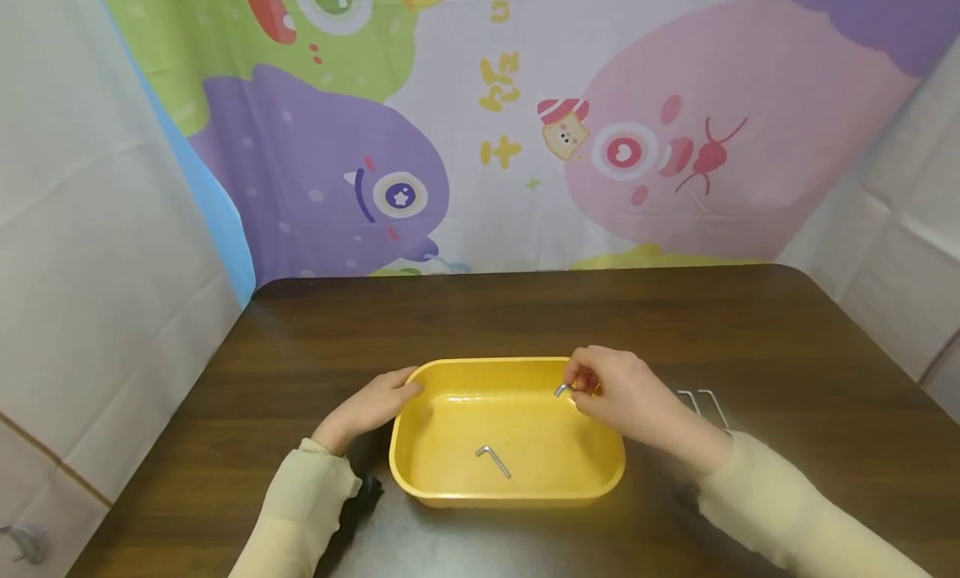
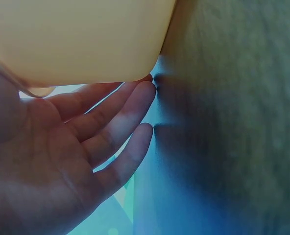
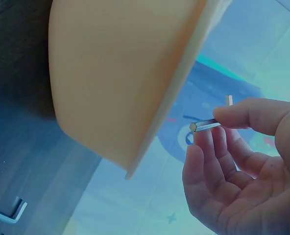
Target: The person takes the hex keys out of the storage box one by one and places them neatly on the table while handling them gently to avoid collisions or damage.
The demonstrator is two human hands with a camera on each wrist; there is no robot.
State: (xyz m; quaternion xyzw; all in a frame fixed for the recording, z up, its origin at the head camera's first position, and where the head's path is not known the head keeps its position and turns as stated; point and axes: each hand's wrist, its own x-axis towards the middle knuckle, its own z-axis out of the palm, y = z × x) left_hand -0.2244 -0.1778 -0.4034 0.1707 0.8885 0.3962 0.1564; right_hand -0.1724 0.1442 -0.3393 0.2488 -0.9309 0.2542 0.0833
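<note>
A yellow plastic tray (image 1: 510,490) sits on the table, with one L-shaped hex key (image 1: 495,461) lying on its floor. My left hand (image 1: 375,405) holds the tray's left back corner, thumb over the rim; in the left wrist view its fingers (image 2: 130,105) reach along the outside wall, tips down at the tabletop. Over the tray's right back part, my right hand (image 1: 626,395) pinches another hex key (image 3: 206,125) between thumb and fingers. That key's short bend (image 1: 561,390) points out to the left in the head view.
Two more hex keys (image 1: 712,405) lie on the dark wooden table (image 1: 517,311) right of the tray, partly behind the right forearm. A printed cartoon curtain (image 1: 480,211) hangs along the back edge, and pale tiled walls (image 1: 97,253) stand at both sides.
</note>
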